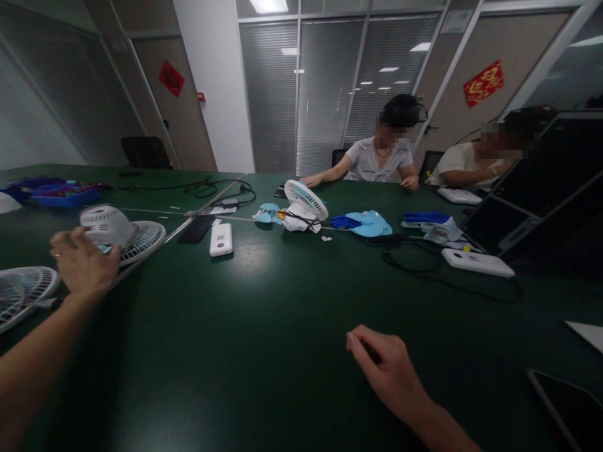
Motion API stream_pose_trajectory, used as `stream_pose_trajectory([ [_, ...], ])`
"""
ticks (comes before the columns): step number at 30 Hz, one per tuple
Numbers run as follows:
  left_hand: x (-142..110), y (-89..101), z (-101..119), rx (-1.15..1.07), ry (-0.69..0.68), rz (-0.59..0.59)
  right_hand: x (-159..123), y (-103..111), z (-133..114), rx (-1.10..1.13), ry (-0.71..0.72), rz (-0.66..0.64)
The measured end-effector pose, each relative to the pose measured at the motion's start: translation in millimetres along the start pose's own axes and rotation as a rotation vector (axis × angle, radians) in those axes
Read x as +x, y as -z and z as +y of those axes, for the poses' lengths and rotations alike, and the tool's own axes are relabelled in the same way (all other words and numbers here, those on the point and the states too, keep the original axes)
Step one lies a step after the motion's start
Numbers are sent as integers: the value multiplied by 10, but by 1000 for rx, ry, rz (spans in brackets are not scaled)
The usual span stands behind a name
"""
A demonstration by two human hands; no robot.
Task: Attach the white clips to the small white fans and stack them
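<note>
At the left, my left hand (85, 262) reaches over the table, its fingers and thumb around the near side of a white desk fan (109, 225). The fan lies face down, its round grille (149, 242) against the table. A separate white fan grille (28, 285) lies beside my left wrist. Low over the table at the right front, my right hand (389, 364) is curled closed, thumb against the index finger, and I see nothing in it. Another white fan (301, 216) lies tilted in the middle, near light blue fan blades (269, 213).
A white power bank (221, 240) and a dark phone (196, 228) lie mid-table. Blue gloves (426, 218), cables (414, 267) and a dark case (541, 194) are at the right. A blue tray (66, 193) stands far left. Two people sit opposite, one with a hand (311, 181) near the middle fan.
</note>
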State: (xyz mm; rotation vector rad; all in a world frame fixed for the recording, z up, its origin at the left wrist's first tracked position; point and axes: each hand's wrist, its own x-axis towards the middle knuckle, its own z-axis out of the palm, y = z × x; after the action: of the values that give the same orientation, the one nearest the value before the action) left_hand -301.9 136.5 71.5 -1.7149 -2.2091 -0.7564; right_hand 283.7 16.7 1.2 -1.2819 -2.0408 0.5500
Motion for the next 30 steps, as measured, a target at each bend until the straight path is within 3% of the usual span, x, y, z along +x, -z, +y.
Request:
stream_pose_trajectory([
  [7, -116, 48, 35, 210, -36, -27, 2, 4, -2, -5, 9, -5],
  [15, 11, 8, 170, 318, -229, -115, 2, 5, -3, 30, 2, -24],
  [26, 39, 35, 287, 387, -317, -201, 17, 0, -22, 17, -22, -46],
  [30, 56, -23, 212, 370, -268, -173, 14, -7, -1, 14, -41, -61],
])
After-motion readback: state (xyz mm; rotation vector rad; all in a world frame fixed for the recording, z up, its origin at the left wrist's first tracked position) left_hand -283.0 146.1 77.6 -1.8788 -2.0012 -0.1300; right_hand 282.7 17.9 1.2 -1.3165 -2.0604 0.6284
